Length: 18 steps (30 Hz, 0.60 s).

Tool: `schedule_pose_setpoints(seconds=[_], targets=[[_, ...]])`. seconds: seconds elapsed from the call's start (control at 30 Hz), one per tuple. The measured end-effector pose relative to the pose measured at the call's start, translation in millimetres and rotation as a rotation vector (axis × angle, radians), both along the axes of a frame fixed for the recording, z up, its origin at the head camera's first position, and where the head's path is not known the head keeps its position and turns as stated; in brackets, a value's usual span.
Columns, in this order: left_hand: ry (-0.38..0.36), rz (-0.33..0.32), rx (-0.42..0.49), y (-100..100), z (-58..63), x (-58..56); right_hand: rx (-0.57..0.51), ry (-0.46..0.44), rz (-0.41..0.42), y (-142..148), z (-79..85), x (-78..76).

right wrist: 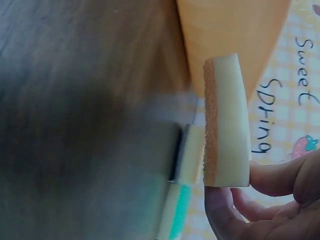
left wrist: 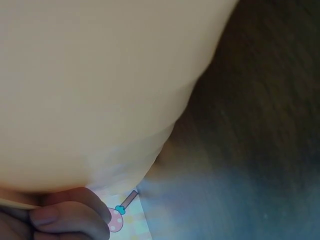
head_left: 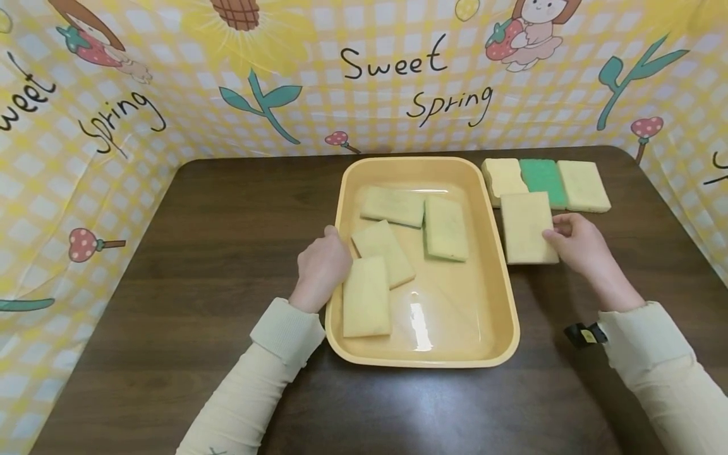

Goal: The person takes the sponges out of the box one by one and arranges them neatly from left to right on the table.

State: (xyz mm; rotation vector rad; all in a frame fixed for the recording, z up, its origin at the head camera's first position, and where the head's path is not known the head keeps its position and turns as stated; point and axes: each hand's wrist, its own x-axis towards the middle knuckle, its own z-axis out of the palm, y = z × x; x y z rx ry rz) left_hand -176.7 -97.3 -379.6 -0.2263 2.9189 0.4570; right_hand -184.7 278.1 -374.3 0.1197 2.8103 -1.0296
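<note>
My right hand (head_left: pixel 580 243) pinches a pale yellow sponge (head_left: pixel 527 229) by its right edge, to the right of the tray. Seen edge-on in the right wrist view, this sponge (right wrist: pixel 231 122) has a brown scouring layer along one side; thumb and fingers hold one end. At the left rim of a yellow plastic tray (head_left: pixel 506 303), my left hand (head_left: pixel 323 265) grips the edge, its curled fingers (left wrist: pixel 75 220) showing beneath the tray wall in the left wrist view. Several pale sponges lie in the tray, among them a front-left sponge (head_left: pixel 366 297) overlapping a tilted sponge (head_left: pixel 385 249).
Behind the held sponge, a row on the dark wooden table (head_left: pixel 227 221) has a wavy-edged cream sponge (head_left: pixel 503 175), a green-topped sponge (head_left: pixel 542 180) and another pale sponge (head_left: pixel 584 184). A patterned cloth (head_left: pixel 387 38) stands around the table's back and sides.
</note>
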Motion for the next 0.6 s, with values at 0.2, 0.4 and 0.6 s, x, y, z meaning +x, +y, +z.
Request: schedule_pose_setpoints(seconds=[0.2,0.4,0.6], targets=[[-0.015,0.024,0.014,-0.1,-0.7,1.7,0.016,-0.103,0.023,-0.8,-10.9,-8.4],[0.009,0.018,0.016,0.0,-1.6,2.6,-0.027,-0.188,-0.014,-2.8,-18.2,-12.7],[0.020,0.010,0.018,0.9,0.1,1.6,-0.031,-0.206,-0.027,-2.9,-20.2,-16.1]])
